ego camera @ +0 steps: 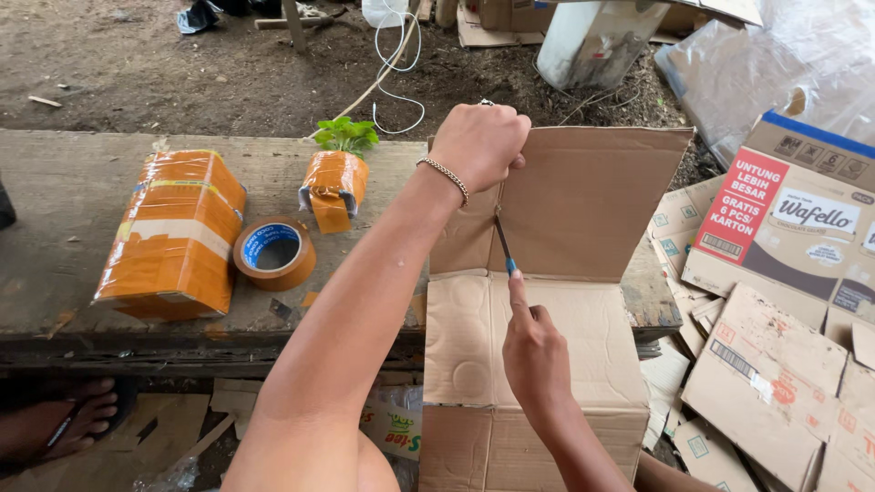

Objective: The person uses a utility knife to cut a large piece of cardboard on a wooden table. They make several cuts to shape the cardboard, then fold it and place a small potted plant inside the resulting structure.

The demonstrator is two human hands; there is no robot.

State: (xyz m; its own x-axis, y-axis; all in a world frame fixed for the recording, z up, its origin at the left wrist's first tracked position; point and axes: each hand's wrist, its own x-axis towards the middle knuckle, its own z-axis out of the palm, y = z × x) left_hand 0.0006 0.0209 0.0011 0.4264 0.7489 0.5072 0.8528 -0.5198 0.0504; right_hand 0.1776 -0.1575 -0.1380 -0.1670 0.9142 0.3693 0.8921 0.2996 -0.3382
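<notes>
Head view. The left hand (478, 144) grips the top edge of the raised flap of a cardboard box (538, 337), fingers closed over the edge. The right hand (536, 355) is closed around a blue-handled cutter (504, 244), forefinger extended along it, its tip set against the flap just below the left hand (the blade itself is too thin to make out). The box stands directly beneath both hands, leaning against the front edge of the wooden bench (82, 246). Left of the left forearm, on the bench, lie a roll of orange tape (274, 252), a large tape-wrapped parcel (173, 232) and a small wrapped parcel with green leaves (335, 178). Flattened cartons (766, 364) lie right of the right hand.
</notes>
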